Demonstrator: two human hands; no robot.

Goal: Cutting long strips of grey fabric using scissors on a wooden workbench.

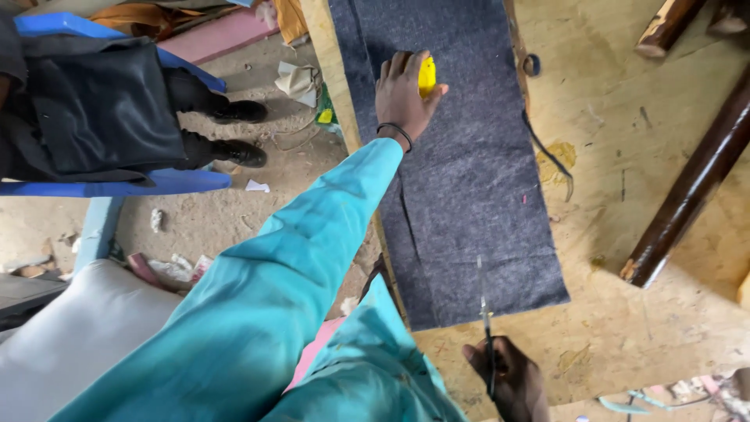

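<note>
head view, nearest first: the right hand (508, 383) is closed around a pair of scissors (485, 312) at the near edge of the plywood bench (625, 328), blades pointing away over the near end of the grey felt strip (461, 180). farther along, toward the strip's left edge, the left hand (402, 98) grips a yellow tape measure (426, 76) and presses on the felt, seemingly to keep it flat. dark wooden poles (695, 187) lie at the bench's right side.
</note>
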